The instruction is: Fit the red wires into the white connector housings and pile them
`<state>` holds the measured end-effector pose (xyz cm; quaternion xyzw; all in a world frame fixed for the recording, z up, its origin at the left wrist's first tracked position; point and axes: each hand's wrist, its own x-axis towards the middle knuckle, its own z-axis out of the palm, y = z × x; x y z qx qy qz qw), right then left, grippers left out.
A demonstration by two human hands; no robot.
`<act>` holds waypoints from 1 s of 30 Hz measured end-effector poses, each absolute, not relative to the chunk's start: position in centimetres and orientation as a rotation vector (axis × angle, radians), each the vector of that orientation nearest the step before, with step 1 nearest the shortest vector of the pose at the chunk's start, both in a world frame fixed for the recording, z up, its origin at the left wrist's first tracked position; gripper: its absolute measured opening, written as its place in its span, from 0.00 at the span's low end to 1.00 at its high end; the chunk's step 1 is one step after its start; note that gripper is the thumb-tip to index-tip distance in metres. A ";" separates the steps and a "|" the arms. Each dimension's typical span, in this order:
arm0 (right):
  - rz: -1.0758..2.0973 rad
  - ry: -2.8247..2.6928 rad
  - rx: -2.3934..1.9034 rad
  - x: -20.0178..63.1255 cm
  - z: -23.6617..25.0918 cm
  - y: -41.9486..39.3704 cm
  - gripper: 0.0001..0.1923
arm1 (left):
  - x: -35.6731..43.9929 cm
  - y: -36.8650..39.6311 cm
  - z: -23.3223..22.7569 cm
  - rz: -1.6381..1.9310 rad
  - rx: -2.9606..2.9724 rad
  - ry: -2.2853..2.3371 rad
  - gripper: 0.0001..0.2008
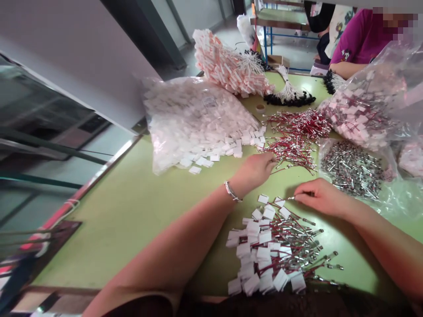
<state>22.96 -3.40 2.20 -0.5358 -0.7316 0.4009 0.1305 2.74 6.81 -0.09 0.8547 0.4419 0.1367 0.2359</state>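
My left hand [255, 172], with a bracelet on its wrist, is at the near edge of a pile of short red wires [292, 152] with metal ends. Its fingers are pinched together on a red wire. To the right, my right hand [319, 197] holds a small shiny metal-ended piece [291, 198] between thumb and forefinger; most of it is covered by the fingers. Just below lies a heap of finished-looking pieces: white rectangular plastic housings [263, 254] joined by red wires to small glass-and-metal tubes [309, 240].
A clear bag of white housings [198, 119] spills onto the green table [132, 211]. An open bag of small metal-ended tubes [353, 169] lies right, below another filled bag [360, 110]. White-and-black wire bundles [289, 92] stand behind. Across sits a person in purple [357, 37].
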 end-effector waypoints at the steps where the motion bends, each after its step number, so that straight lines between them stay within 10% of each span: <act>1: 1.146 -2.038 -1.565 23.4 2.1 -3.1 0.11 | 2.3 7.1 0.3 0.371 2.346 1.164 0.10; 22: 0.057 -1.957 -2.268 32.5 6.6 -1.0 0.13 | 4.1 7.5 -1.5 0.265 2.801 0.384 0.15; 30: 0.002 -2.132 -2.642 31.5 4.0 -0.4 0.15 | 4.3 8.4 -1.4 0.982 2.018 0.721 0.06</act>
